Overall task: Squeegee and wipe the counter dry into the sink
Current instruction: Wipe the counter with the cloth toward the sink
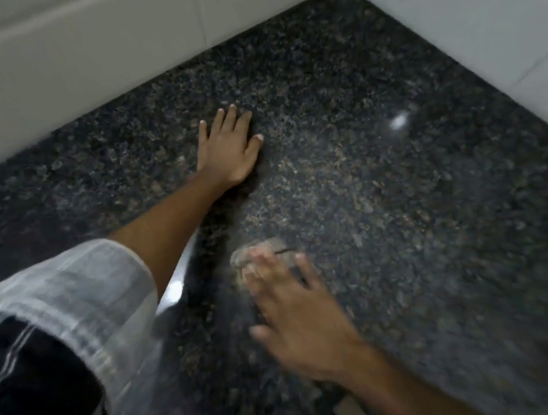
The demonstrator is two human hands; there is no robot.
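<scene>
Presently, streaks could be left on the granite counter (381, 179) — the left hand (229, 151) is pressed flat with fingers straight, while only a small blurred cloth (254, 255) is held under the spread fingertips of the right hand (297, 313) — slippage is likely.

Pale tiled wall (81, 58) along the far side, meeting a second white wall (465, 18) at the far right corner. Striped grey-and-black sleeve (57, 314) at near left. Strip of light floor (349, 405) at the near edge.

Left hand (230, 147) flat on granite counter (383, 196), right hand (299, 319) pressing blurred cloth (257, 253)
</scene>
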